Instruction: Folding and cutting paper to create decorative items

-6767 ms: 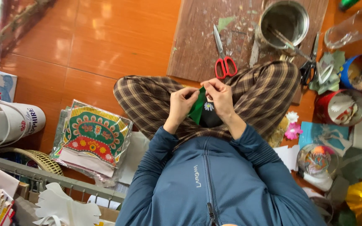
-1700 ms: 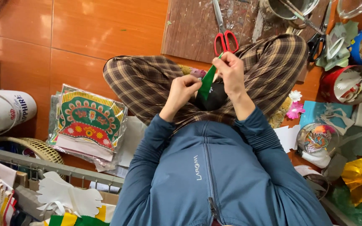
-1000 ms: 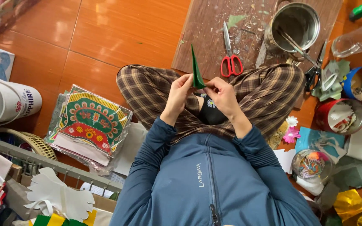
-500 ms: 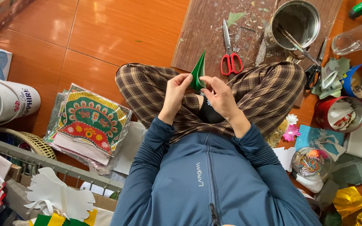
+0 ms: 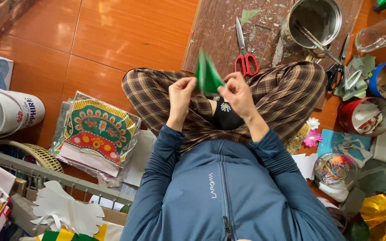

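I sit cross-legged in plaid trousers and a blue zip jacket. Both hands are raised in front of my knees and pinch a small green paper piece (image 5: 207, 73), folded into a pointed triangle with its tip up. My left hand (image 5: 180, 94) grips its lower left corner. My right hand (image 5: 238, 96) grips its lower right edge. Just beyond the paper, red-handled scissors (image 5: 245, 61) lie on a worn wooden board (image 5: 222, 27) on the orange tiled floor.
A metal pot (image 5: 313, 20) with sticks, a glass (image 5: 380, 32), dark scissors (image 5: 336, 67) and tins of scraps (image 5: 365, 114) crowd the right. A stack of colourful patterned sheets in plastic (image 5: 97, 134), a white roll (image 5: 7, 111) and a basket (image 5: 36, 156) lie to the left.
The green paper went from near my lap to held up in front of my knees. It has turned from edge-on to showing a wider triangular face.
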